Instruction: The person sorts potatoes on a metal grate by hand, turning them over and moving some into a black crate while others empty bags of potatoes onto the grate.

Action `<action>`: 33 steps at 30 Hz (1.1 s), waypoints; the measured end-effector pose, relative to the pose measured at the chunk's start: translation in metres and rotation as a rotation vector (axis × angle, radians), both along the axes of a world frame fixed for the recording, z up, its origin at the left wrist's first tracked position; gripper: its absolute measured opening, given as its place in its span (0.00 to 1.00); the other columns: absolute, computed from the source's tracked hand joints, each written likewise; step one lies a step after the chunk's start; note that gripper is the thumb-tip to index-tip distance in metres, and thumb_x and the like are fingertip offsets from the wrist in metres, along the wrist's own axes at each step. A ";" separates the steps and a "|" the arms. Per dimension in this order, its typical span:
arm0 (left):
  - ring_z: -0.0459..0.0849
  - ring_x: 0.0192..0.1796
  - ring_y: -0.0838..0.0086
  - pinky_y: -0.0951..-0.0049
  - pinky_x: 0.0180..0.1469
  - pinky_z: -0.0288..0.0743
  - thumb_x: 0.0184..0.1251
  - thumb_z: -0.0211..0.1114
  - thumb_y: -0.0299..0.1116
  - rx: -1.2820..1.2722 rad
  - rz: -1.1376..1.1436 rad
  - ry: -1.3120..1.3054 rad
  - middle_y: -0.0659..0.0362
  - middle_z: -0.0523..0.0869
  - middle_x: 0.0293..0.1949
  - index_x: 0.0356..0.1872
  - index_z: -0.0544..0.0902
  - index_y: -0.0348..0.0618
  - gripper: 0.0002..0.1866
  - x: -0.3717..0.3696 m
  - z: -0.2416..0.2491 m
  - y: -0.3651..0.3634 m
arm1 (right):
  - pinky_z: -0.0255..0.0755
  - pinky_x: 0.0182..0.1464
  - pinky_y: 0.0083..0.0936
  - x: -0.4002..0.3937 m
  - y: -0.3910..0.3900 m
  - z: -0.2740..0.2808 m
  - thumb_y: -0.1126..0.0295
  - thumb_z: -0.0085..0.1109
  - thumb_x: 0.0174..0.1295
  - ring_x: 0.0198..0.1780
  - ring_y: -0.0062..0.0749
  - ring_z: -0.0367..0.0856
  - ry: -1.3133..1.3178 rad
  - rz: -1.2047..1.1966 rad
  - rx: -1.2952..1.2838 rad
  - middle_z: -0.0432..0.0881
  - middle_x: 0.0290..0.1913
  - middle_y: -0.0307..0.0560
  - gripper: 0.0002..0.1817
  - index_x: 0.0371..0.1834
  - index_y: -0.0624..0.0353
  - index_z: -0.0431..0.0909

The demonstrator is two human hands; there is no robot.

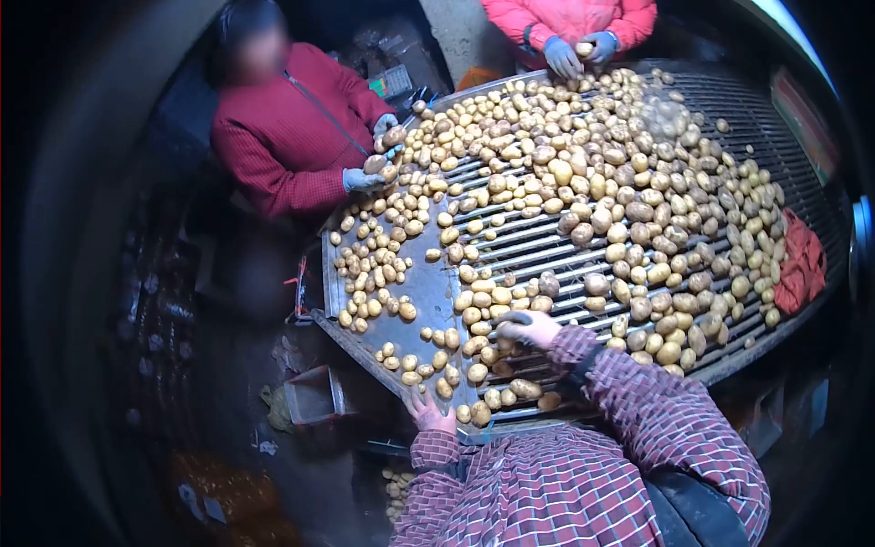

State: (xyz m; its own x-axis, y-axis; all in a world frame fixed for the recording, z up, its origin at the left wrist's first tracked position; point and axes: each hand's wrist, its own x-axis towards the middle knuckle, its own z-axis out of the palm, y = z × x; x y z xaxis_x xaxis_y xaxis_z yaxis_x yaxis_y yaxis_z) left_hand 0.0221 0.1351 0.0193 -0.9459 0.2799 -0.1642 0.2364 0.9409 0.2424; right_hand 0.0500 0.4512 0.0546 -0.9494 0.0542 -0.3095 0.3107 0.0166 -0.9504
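Observation:
Many potatoes (670,351) lie over a slatted metal rack (565,258) and a flat metal plate (428,296) at its left. My right hand (529,328), in a plaid sleeve, reaches over the slats and touches potatoes near the plate's edge; whether it grips one is hidden. My left hand (428,410) rests at the near edge of the plate with its fingers spread, beside a few potatoes, holding nothing.
A co-worker in dark red (292,137) holds potatoes at the left edge. Another in a pink jacket (570,18) handles a potato at the far edge. A red cloth (802,262) lies at the right. A bin (314,395) stands below left.

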 end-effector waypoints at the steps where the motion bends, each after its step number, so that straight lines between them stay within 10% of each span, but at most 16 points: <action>1: 0.53 0.74 0.47 0.48 0.73 0.54 0.43 0.75 0.41 -0.032 0.029 -0.032 0.48 0.59 0.71 0.64 0.71 0.43 0.42 -0.002 0.006 0.004 | 0.72 0.55 0.26 0.005 0.018 -0.025 0.58 0.59 0.64 0.50 0.30 0.81 0.041 -0.066 -0.144 0.84 0.47 0.47 0.22 0.55 0.61 0.79; 4: 0.68 0.67 0.51 0.50 0.66 0.62 0.47 0.74 0.39 0.096 0.141 0.139 0.49 0.69 0.65 0.62 0.72 0.45 0.37 -0.027 0.013 0.019 | 0.73 0.47 0.22 -0.001 0.047 -0.028 0.57 0.58 0.65 0.42 0.23 0.79 0.114 -0.295 -0.526 0.84 0.37 0.41 0.20 0.48 0.64 0.81; 12: 0.69 0.66 0.51 0.57 0.68 0.64 0.57 0.62 0.29 0.301 -0.294 0.040 0.50 0.71 0.66 0.64 0.71 0.46 0.30 -0.137 0.001 0.162 | 0.79 0.50 0.38 -0.093 0.016 0.003 0.66 0.57 0.57 0.47 0.46 0.86 -0.232 0.223 1.031 0.86 0.42 0.57 0.14 0.42 0.59 0.86; 15: 0.70 0.64 0.52 0.57 0.67 0.66 0.54 0.65 0.30 0.215 -0.294 -0.027 0.49 0.72 0.63 0.62 0.75 0.50 0.30 -0.137 -0.056 0.170 | 0.79 0.49 0.38 -0.097 0.013 -0.016 0.65 0.57 0.58 0.46 0.45 0.86 -0.240 0.149 1.005 0.87 0.42 0.56 0.13 0.41 0.59 0.86; 18: 0.72 0.60 0.53 0.56 0.63 0.70 0.50 0.71 0.33 -0.002 -0.277 -0.180 0.52 0.73 0.59 0.57 0.78 0.52 0.28 -0.114 -0.004 0.173 | 0.78 0.48 0.40 -0.076 0.033 0.002 0.61 0.62 0.57 0.45 0.47 0.86 -0.247 0.214 0.962 0.86 0.40 0.57 0.15 0.39 0.60 0.84; 22: 0.78 0.53 0.55 0.58 0.59 0.73 0.48 0.72 0.29 0.400 -0.282 -0.175 0.50 0.78 0.50 0.48 0.81 0.50 0.22 -0.109 -0.018 0.144 | 0.76 0.51 0.42 -0.065 0.042 0.040 0.50 0.64 0.53 0.44 0.48 0.86 -0.348 0.441 1.006 0.87 0.41 0.53 0.20 0.43 0.51 0.84; 28: 0.82 0.50 0.62 0.63 0.50 0.82 0.64 0.63 0.26 1.720 0.681 -1.115 0.54 0.81 0.46 0.58 0.73 0.42 0.21 -0.073 0.060 0.110 | 0.74 0.58 0.30 -0.037 0.059 0.006 0.67 0.57 0.59 0.58 0.36 0.77 0.068 0.093 -0.217 0.78 0.60 0.51 0.28 0.65 0.59 0.70; 31: 0.85 0.37 0.57 0.63 0.39 0.85 0.74 0.51 0.50 1.322 0.339 -0.944 0.49 0.82 0.46 0.48 0.74 0.37 0.23 -0.052 0.053 0.099 | 0.77 0.56 0.35 -0.034 0.021 0.021 0.66 0.55 0.64 0.57 0.38 0.78 -0.073 -0.184 -0.915 0.75 0.60 0.49 0.29 0.69 0.57 0.64; 33: 0.86 0.35 0.58 0.66 0.32 0.83 0.73 0.47 0.59 1.435 0.767 -1.252 0.46 0.83 0.47 0.52 0.74 0.37 0.31 -0.041 0.040 0.096 | 0.74 0.57 0.29 -0.034 -0.006 0.026 0.65 0.56 0.66 0.56 0.34 0.77 0.001 -0.236 -0.785 0.77 0.55 0.46 0.25 0.65 0.57 0.69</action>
State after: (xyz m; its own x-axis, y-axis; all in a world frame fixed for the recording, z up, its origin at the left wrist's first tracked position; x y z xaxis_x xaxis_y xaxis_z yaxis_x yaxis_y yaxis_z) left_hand -0.0193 0.2313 0.0595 -0.4790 0.4561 -0.7500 -0.8774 -0.2241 0.4241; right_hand 0.0157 0.4456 0.0808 -0.9403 0.0209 -0.3396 0.2218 -0.7192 -0.6585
